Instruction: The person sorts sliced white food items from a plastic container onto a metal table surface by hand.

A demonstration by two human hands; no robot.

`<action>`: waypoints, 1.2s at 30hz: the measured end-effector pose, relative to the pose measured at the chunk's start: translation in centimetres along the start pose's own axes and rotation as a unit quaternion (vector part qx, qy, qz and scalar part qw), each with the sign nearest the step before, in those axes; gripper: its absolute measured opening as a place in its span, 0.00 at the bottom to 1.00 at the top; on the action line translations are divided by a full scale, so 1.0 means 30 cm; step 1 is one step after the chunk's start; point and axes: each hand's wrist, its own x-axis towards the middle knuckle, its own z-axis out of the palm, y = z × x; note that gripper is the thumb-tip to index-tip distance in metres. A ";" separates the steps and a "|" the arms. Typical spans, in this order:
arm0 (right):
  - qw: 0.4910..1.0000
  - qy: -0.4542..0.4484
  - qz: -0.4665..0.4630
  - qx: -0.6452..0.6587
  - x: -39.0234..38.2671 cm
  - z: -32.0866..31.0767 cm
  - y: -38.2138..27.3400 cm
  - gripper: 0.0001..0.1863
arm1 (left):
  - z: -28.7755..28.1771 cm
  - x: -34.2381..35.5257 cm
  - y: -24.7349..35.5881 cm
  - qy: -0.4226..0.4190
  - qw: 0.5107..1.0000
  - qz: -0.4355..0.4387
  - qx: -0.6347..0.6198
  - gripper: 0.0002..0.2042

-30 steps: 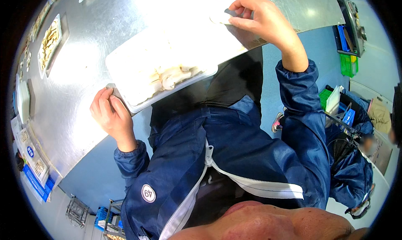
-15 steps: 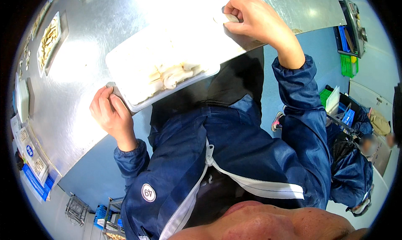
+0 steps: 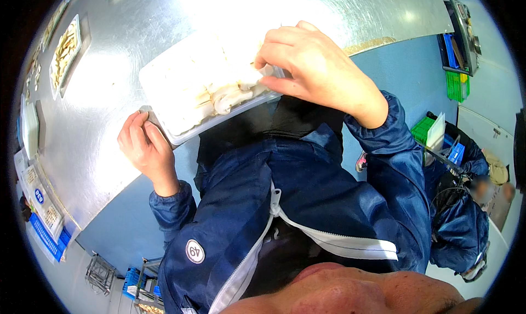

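Observation:
A clear plastic tray [image 3: 223, 117] lies at the table's front edge, filled with pale mushroom pieces [image 3: 230, 98], many washed out by glare. My right hand [image 3: 312, 67] reaches over the tray's right end. Its thumb and fingers pinch a whitish mushroom piece [image 3: 265, 71] above the others, largely covered by the fingers. Beside the tray's left end my left hand [image 3: 145, 147] rests on the table edge with curled fingers. Something dark shows at its fingertips, too small to name.
The shiny metal table [image 3: 118, 45] holds another tray of mushroom pieces [image 3: 64, 56] at the far left. Farther left stand a white container [image 3: 29, 129] and a blue-and-white packet [image 3: 46, 226]. Crates [image 3: 456, 85] and a person in dark blue [image 3: 460, 226] are at the right.
My right hand has moved left and nearer, carrying a pale mushroom piece from the bare table to the tray's right end. My left hand has stayed put.

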 end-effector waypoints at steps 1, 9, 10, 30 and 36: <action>1.000 0.001 0.000 0.000 -0.001 0.007 0.000 0.11 | 0.001 0.003 0.000 0.001 1.000 0.002 -0.007 0.08; 1.000 0.019 0.006 -0.004 -0.007 0.048 -0.001 0.12 | -0.001 -0.002 -0.006 0.001 1.000 0.003 -0.002 0.09; 1.000 0.019 0.006 -0.004 -0.006 0.048 -0.002 0.12 | -0.001 -0.003 -0.007 0.001 1.000 0.003 -0.004 0.08; 0.888 0.141 0.399 0.180 -0.077 -0.177 0.239 0.11 | -0.007 0.000 0.001 -0.003 1.000 0.000 0.005 0.08; 0.979 0.098 0.174 -0.035 -0.123 -0.090 0.279 0.14 | -0.003 -0.004 0.000 -0.001 1.000 0.001 0.005 0.08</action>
